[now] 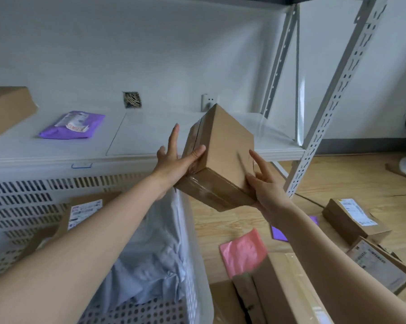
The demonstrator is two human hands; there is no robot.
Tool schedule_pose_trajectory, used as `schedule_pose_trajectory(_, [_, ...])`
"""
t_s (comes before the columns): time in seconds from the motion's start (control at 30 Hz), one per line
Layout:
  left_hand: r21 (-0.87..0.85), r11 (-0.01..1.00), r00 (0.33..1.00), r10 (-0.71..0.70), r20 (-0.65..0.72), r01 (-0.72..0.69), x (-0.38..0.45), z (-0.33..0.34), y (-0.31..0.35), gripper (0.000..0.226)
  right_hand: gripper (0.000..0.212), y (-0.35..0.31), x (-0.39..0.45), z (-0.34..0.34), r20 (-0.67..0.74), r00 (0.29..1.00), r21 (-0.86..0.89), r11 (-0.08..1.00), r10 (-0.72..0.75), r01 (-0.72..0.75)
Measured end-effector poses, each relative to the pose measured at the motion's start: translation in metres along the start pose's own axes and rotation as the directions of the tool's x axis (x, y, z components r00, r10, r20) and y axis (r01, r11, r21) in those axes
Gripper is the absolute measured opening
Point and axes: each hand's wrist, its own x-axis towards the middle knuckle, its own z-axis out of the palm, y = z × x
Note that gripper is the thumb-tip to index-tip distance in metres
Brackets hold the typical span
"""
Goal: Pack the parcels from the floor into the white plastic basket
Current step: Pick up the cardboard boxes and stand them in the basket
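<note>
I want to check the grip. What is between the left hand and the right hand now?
In the head view, a brown cardboard box is between them. The left hand holds its left side, and the right hand supports its lower right corner.

Head-worn camera looks forward and down, close over the basket (pixel 192 220).
</note>
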Motion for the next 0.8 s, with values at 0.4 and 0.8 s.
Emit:
schedule_pose_trajectory(0.4, [-0.257,0.966,0.994,0.003,-0.106,-0.031,-0.010,-0.068,-0.006,0.061,0.105,-0.027,0.000,0.090,0.156,0.987,-0.136,0.991,0.038,-0.016])
schedule_pose_trajectory(0.8, [-0.317,0.915,0.969,-0.230,0.092,0.248,-0.014,-0.118,-0.025,0.120,0.074,-0.029,0.004,0.127,0.381,0.920,0.147,0.977,0.089,-0.156])
